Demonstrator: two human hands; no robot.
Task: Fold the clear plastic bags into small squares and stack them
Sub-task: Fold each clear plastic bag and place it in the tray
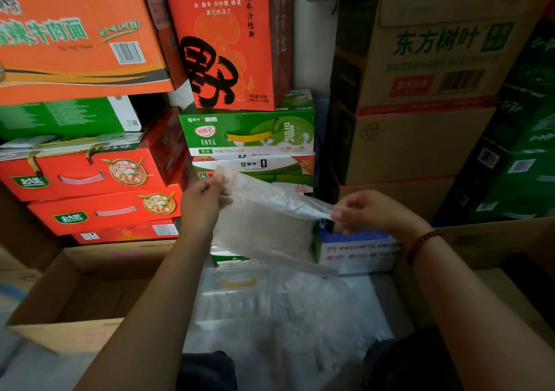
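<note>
1. While we are holding the clear plastic bag up above the lap, our left hand is pinching its upper left corner.
2. Our right hand is pinching the bag's right edge, fingers curled.
3. More plastic bags are lying below.

Both bare forearms reach forward and up from the lower edge of the view. The left hand is raised higher, its thumb and fingertips pinched together at the top. The right hand sits lower and well apart from it, fingers curled in a pinch pointing toward the left hand, a red beaded bracelet round its wrist.
</note>
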